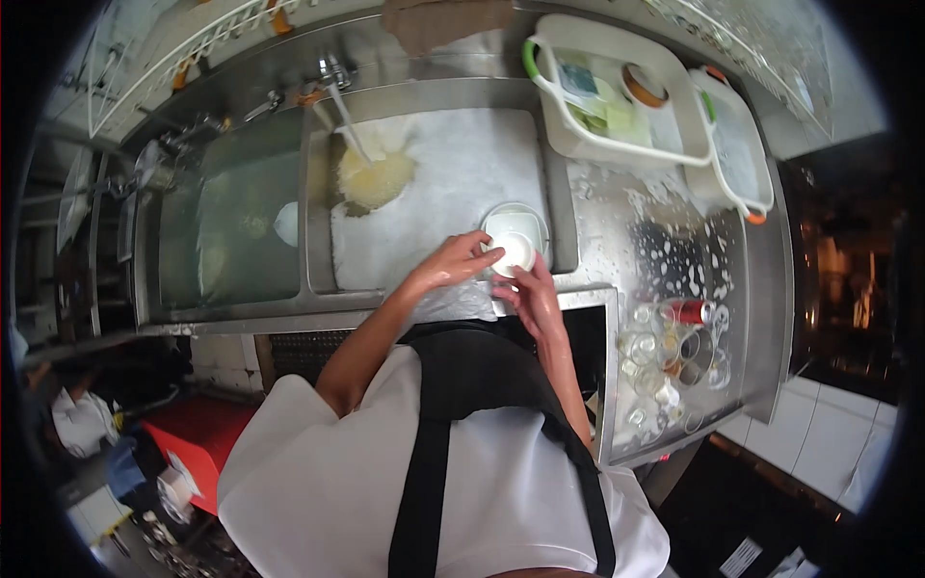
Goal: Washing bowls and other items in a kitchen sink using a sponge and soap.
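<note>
A small white bowl (514,253) is between my two hands, above the near right corner of a steel sink basin (561,209) covered in suds. My left hand (459,259) has its thumb and fingers on the bowl's left rim. From the right and below, my right hand (533,292) grips the same bowl. Just beyond it, a larger pale dish (517,222) shows in the foam, partly hidden by the bowl. Water runs from a tap (334,71) into the back left of this basin, leaving a yellowish gap in the foam (448,159).
On the left, a second basin (238,217) holds cloudy water and a white dish (287,224). Two white plastic tubs (621,144) stand at the back right. Several glasses (643,347) and a red can (690,312) crowd the right drainboard. A wire rack (195,61) hangs at the back left.
</note>
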Action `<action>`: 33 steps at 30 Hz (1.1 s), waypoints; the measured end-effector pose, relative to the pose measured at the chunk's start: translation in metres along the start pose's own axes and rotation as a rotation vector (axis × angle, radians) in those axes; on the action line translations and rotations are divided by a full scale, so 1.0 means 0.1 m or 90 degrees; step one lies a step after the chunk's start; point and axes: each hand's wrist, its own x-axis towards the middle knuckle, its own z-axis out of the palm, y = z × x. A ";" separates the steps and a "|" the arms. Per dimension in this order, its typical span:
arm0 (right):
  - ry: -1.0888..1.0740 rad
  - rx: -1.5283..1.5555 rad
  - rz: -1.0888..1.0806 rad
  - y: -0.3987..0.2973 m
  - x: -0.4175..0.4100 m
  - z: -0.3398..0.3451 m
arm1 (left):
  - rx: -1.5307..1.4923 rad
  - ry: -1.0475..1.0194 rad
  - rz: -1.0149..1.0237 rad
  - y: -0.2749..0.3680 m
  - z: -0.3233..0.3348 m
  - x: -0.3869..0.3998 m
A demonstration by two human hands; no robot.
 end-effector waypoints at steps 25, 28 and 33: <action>1.129 -0.455 -0.288 -2.65 -3.79 -3.34 | 0.201 0.517 -0.112 -2.14 -2.67 1.66; 1.404 -0.728 -0.088 -2.42 -3.75 -3.27 | 0.100 0.602 -0.103 -2.17 -2.68 1.64; 0.889 -0.529 -0.641 -1.62 -1.89 -1.37 | 0.307 0.596 -0.253 -2.18 -2.80 1.49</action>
